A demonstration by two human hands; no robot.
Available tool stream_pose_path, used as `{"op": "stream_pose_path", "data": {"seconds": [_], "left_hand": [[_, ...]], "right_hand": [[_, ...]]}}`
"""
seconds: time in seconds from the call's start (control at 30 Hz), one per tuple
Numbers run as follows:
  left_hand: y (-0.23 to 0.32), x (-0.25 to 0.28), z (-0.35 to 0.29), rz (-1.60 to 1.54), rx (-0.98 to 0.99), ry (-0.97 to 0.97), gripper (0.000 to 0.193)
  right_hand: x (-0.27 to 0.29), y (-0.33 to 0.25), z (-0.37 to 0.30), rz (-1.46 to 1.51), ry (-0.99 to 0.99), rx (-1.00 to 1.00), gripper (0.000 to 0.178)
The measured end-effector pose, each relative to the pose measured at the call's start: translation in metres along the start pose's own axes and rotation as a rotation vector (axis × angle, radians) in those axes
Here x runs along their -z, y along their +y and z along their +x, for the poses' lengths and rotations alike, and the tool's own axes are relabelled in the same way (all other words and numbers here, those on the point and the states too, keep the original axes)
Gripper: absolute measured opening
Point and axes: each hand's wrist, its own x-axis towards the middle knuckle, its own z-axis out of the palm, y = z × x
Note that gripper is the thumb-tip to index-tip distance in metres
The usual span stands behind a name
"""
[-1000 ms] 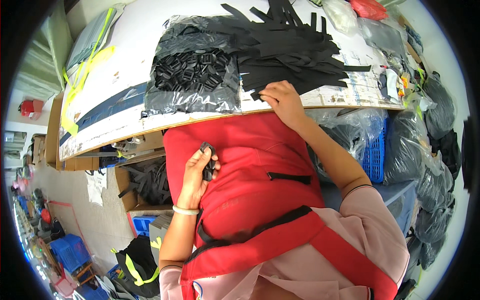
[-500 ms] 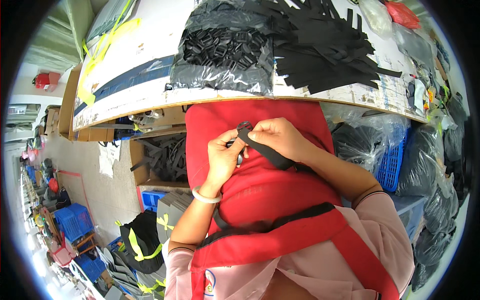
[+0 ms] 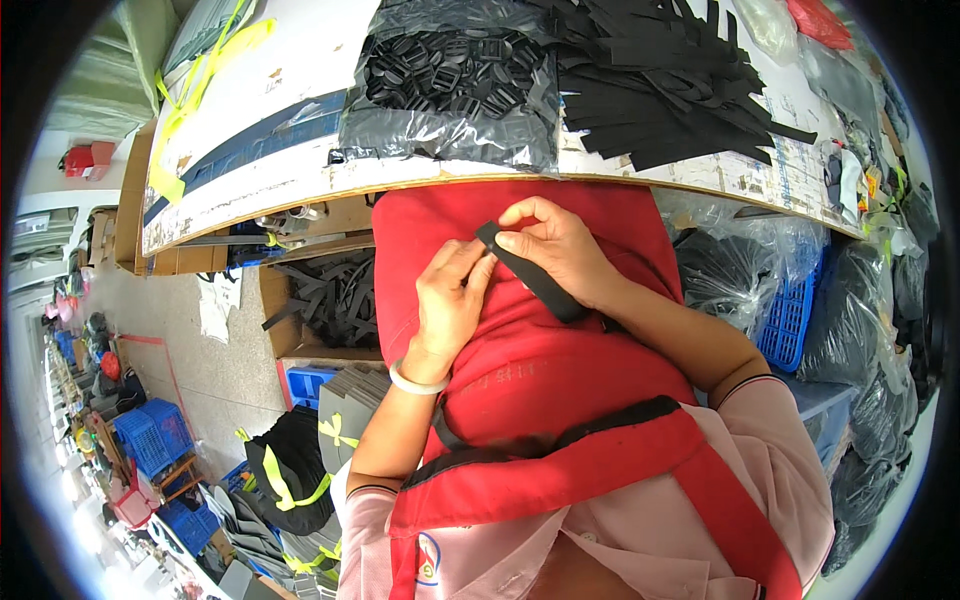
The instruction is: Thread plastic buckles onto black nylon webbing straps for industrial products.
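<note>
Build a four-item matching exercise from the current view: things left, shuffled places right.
Things
1. Flat black fabric strap
2. Small black plastic buckles
3. Round white bangle
4. Open brown cardboard box

Places
A. Below the edge of the white table, holding dark strips
B. Around the wrist of the left hand
C. Pinched in the right hand
D. Heaped on the table

Pairs: 1-C, 2-D, 3-B, 4-A

the inside of the left hand [image 3: 450, 300] was hidden; the far ends of the buckle bag [image 3: 450, 132] and black webbing pile [image 3: 670, 85] were cut off.
</note>
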Motion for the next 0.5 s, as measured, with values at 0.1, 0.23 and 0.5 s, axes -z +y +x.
{"op": "stream_pose_path", "data": {"seconds": [0.1,0.23,0.5], "left_hand": [[-0.007,0.004,-0.003,0.138,-0.185,-0.104,0.019],[0.002,0.007,-0.003,-0.807,0.678,-0.083,0.017],[0.013,0.006,0.004,-0.92,0.691,0.003,0.017]], "right_hand": [[0.01,0.001,0.004,0.19,-0.148,-0.126,0.02],[0.018,0.001,0.005,0.1,-0.207,-0.083,0.019],[-0.002,-0.025,-0.02,-0.331,-0.065,0.479,0.006]]}}
